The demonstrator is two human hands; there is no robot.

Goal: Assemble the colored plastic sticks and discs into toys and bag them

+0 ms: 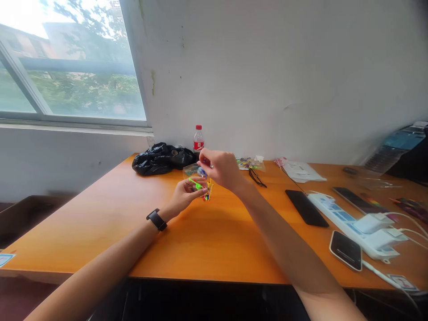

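My left hand, with a dark watch on its wrist, is closed around a bright green plastic piece with a thin stem. Beside its fingertips is a small cluster of yellow, red and blue plastic parts; whether the hand grips these too is hard to see. Just above, my right hand has its thumb and finger pinched together. A small blue plastic piece shows under that pinch, partly hidden by the fingers.
A black plastic bag and a red-capped bottle stand at the back. Right of my hands lie a bag of colourful pieces, a white packet, a black phone, a power strip with chargers and a plugged-in phone.
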